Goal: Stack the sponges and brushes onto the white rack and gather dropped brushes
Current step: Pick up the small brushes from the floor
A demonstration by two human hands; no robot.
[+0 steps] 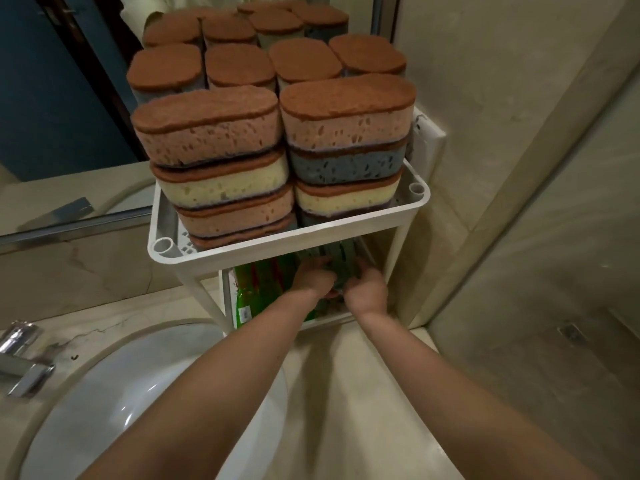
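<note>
Forearms (221, 386) extended, left grip (313, 278) and right grip (367, 289) clasp brushes (338, 259) lying lengthwise into white rack (277, 250).

Brown-topped sponges (207, 133) in pink, yellow, grey-blue; white rack (277, 249); seemingly green, red-striped brush packs (263, 282).

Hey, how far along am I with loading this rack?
Done: sponges fill the top tier of the rack in tall stacks. In hand: left hand and right hand both grip a greenish bundle on the lower shelf, beside green packs. Left: seating that bundle; no dropped brushes show here.
</note>
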